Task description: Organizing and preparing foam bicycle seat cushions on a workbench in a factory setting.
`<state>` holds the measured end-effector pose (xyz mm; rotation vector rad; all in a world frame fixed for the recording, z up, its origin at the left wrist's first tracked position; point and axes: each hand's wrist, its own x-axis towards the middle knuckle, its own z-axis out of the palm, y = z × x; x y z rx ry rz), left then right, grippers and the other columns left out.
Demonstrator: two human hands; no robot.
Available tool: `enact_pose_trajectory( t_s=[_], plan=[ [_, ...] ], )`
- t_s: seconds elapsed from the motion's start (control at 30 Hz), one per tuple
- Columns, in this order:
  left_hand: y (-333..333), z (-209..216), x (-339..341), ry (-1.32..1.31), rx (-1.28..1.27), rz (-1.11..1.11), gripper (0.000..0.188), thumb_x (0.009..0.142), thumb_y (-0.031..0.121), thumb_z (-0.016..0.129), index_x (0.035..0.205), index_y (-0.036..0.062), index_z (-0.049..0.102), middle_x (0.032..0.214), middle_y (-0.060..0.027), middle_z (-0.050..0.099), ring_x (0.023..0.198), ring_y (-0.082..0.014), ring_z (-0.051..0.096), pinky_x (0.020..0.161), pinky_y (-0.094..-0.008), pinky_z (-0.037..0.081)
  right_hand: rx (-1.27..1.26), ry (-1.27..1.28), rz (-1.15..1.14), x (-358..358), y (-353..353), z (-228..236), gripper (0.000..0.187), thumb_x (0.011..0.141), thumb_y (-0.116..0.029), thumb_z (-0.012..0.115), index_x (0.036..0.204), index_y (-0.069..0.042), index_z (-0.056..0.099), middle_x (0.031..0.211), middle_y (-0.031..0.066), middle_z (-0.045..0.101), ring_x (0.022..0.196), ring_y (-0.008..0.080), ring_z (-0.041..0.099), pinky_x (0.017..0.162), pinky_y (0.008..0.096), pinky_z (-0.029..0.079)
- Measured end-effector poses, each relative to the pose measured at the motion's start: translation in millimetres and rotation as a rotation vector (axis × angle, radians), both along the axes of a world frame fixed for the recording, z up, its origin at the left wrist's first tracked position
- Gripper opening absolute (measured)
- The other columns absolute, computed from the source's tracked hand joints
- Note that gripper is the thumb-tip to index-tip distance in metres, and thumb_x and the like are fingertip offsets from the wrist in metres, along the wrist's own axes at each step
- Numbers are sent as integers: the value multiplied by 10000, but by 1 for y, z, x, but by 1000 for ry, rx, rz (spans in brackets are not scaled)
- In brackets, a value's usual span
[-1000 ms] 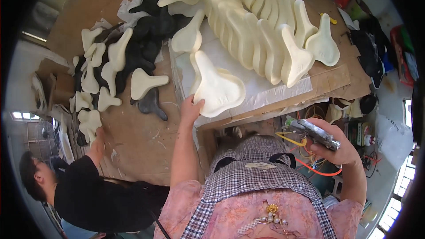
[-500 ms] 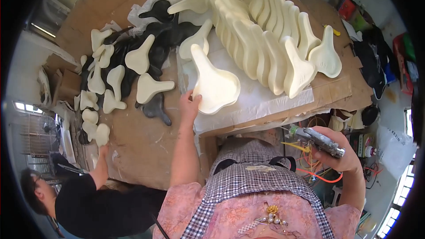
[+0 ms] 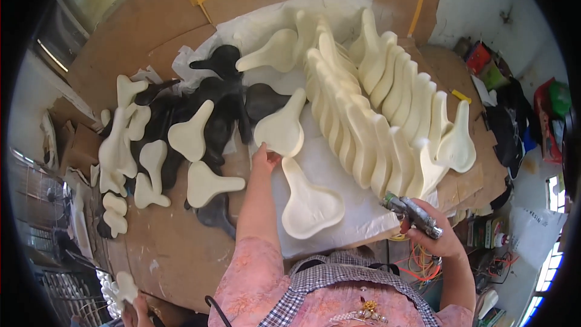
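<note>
My left hand [image 3: 266, 158] reaches forward and grips the near edge of a cream foam bicycle saddle pad [image 3: 282, 128]. Just nearer to me, a second saddle pad [image 3: 311, 203] lies loose on the white sheet [image 3: 351, 221], hollow side up, its narrow nose pointing away. My right hand [image 3: 440, 230] is wrapped round a metal spray gun [image 3: 417, 215] at the table's front right edge. Its nozzle end points left, toward the standing pads. Several cream pads [image 3: 363, 139] stand on edge in two close rows right of my left hand.
Black saddle covers [image 3: 209, 103] lie heaped at the left, with more cream pads [image 3: 189, 136] on and around them. Brown cardboard [image 3: 181, 254] covers the tabletop. Another person's hand [image 3: 140, 309] holds a pad at the lower left. Orange hoses [image 3: 417, 266] hang below the table's right side.
My left hand has let go of the nearer pad, now lying on the sheet, and taken hold of the one beyond. The spray gun has come nearer the table. The view has shifted.
</note>
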<state>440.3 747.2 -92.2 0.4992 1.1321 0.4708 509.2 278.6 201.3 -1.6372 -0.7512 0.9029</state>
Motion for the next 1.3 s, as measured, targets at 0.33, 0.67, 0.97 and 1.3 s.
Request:
enact_pose_trajectory(
  t_s=[0.33,0.67,0.97,1.3],
  plan=[
    [105,100,-19,-801,279,654,319,873,236,546,1084,0,517,999,-145,575,880,-300,594,838,-434,509,-161,-7,-116,31,79,-22,539,795,-45,668,1287,-65,449,900,45,616,825,106,583,746,269,479],
    [79,41,164,645,1839,-1106,535,590,285,757,1070,104,602,1110,-87,555,1093,-261,515,1010,-542,271,-247,-32,-75,26,122,-23,546,790,-57,679,1284,-71,448,903,50,613,817,123,599,748,272,482],
    [237,72,38,718,1153,-1158,1010,551,391,802,1339,-53,352,1357,-236,406,1266,-308,405,1022,-383,361,-251,27,-9,52,136,-44,527,794,-88,685,1273,-71,464,892,55,616,818,126,591,756,276,476],
    [173,76,262,-87,471,155,547,800,172,688,1248,-14,434,1165,-138,551,1017,-256,544,860,-360,440,-293,34,-57,34,137,-42,542,793,-85,690,1282,-73,456,982,65,618,863,128,587,768,271,474]
  ],
)
